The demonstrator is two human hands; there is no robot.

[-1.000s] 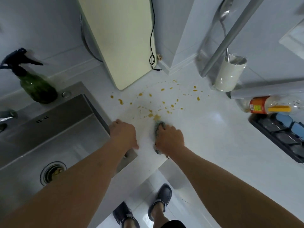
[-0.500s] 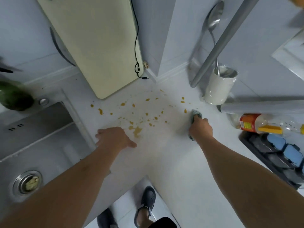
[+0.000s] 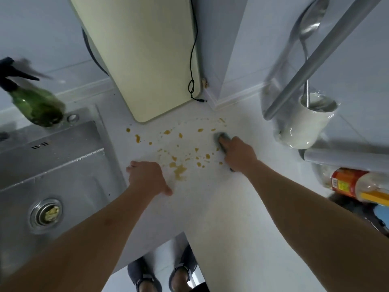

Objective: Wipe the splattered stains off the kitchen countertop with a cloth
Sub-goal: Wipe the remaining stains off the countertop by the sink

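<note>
Wiping: right hand [image 3: 237, 153] presses a folded grey cloth [image 3: 221, 136] beneath curled fingers at the stains' [image 3: 179, 152] far-right edge; left hand [image 3: 146, 175] braces, fingers curled, holding nothing. Overlapping leftward strokes should avoid smearing.

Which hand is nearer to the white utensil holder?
Right. The right hand wipes just left of the utensil holder; the left hand rests by the sink.

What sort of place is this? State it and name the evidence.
Most likely a home kitchen: a stainless steel sink set into a white countertop, a ladle standing in a white utensil holder, and a cutting board leaning against the wall.
</note>
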